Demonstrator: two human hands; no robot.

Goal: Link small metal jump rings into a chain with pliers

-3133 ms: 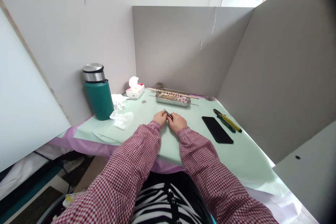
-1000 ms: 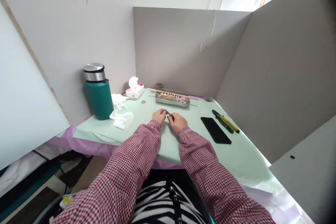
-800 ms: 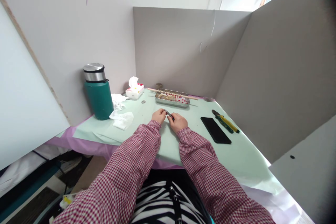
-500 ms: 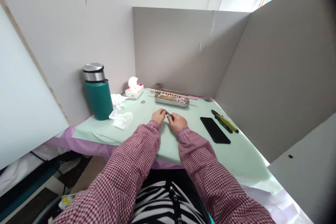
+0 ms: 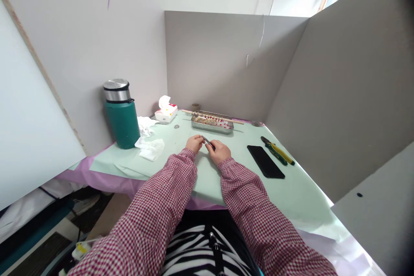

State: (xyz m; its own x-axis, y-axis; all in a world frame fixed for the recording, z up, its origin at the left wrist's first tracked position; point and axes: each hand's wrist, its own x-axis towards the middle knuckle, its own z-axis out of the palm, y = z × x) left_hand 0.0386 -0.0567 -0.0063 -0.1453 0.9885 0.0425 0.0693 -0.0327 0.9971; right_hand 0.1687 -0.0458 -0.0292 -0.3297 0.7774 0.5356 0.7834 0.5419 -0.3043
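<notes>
My left hand [image 5: 195, 143] and my right hand [image 5: 220, 151] rest close together on the pale green table cover [image 5: 181, 161]. Both have their fingers curled. A thin dark metal tool [image 5: 207, 142], like tweezers or small pliers, sticks up between them, gripped by my right hand. My left fingers pinch at its tip; what they hold is too small to make out. Behind the hands stands a shallow metal tray [image 5: 211, 122] filled with small beige and red pieces.
A green flask [image 5: 121, 114] with a steel lid stands at the left, beside crumpled tissues [image 5: 149, 147] and a tissue pack [image 5: 166, 111]. A black phone [image 5: 265, 161] and yellow-green pliers [image 5: 277, 150] lie to the right. Grey partition boards [image 5: 220, 60] enclose the table on three sides.
Both hands stay together in the same spot with the tool between them. Only the view has shifted slightly.
</notes>
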